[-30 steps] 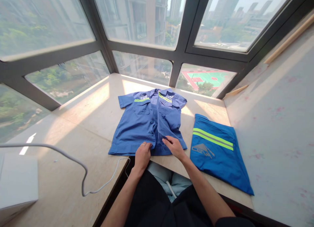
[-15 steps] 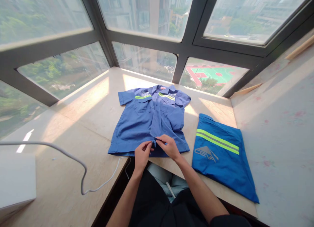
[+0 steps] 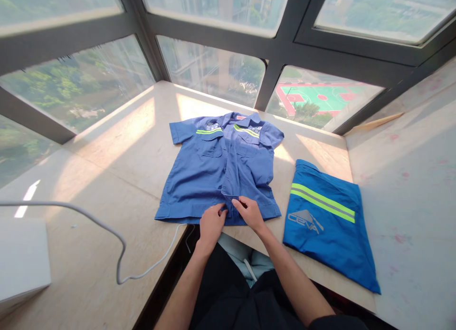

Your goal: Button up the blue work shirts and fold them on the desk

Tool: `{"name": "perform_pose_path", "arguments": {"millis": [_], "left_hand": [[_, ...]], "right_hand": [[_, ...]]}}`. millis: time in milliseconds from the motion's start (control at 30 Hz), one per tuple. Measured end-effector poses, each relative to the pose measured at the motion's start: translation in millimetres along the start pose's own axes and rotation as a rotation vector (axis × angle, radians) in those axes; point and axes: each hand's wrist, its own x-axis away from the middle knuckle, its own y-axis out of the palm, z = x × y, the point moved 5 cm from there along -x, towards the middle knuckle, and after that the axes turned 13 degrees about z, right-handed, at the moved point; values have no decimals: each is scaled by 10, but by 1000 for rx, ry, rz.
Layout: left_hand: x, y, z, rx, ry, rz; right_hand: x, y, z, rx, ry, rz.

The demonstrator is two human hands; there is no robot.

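Note:
A blue short-sleeved work shirt (image 3: 192, 178) lies front up on the ledge, its collar toward the window and its hem toward me. Yellow-green reflective strips cross its chest above the pockets. At the lower front opening, my left hand (image 3: 213, 221) pinches the edge of the shirt near the hem. Just to its right, my right hand (image 3: 250, 212) grips the other front edge between thumb and fingers and lifts it slightly. Both sets of fingers are closed on cloth; the fingertips are partly hidden by folds.
A folded brighter blue garment (image 3: 326, 244) with a reflective stripe and CEVA print lies at right by the wall. A grey cable (image 3: 96, 220) curves across the left side near a white box (image 3: 23, 258). Window frames (image 3: 213, 33) border the ledge (image 3: 117, 178).
My right hand has raised its front edge of the shirt a little, folding it back. My left hand stays at the hem. The view has tilted down slightly.

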Motion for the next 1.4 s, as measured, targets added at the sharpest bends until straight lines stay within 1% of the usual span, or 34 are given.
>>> {"name": "perform_pose_path", "arguments": {"millis": [67,167,267,333,400,433,500,600,667,767,833,900,1033,1167,1400], "left_hand": [[7,1,50,-120,48,1],[17,5,82,-146,101,21],[34,-16,83,-24,158,65],[48,-47,63,120,155,86],[58,-78,26,279,91,77],[60,-91,10,345,54,63],[57,-123,1,425,10,39],[31,-170,20,477,-12,19],[9,-172,15,555,-86,-6],[-7,-141,-9,708,-251,-49],[-5,-120,-21,775,-335,-55],[3,-105,-23,817,-388,-42],[31,-78,-11,904,-450,24],[63,-44,-15,976,-493,81],[103,-25,-6,1010,-488,111]], "right_hand": [[-11,-6,18,-5,14,-1],[-26,-17,28,3,11,2],[-32,-48,-34,50,-79,61],[-20,-64,-108,75,-148,115],[5,-54,-185,70,-184,135],[20,-38,-224,55,-195,124],[55,12,-299,16,-215,67],[92,67,-361,-17,-228,-14],[98,72,-348,-26,-208,-37],[104,57,-293,-54,-165,-60],[111,47,-257,-85,-134,-67],[117,42,-227,-112,-98,-62],[115,46,-196,-147,-53,-51],[100,35,-195,-172,-65,-69],[87,28,-176,-178,-84,-130]]}}
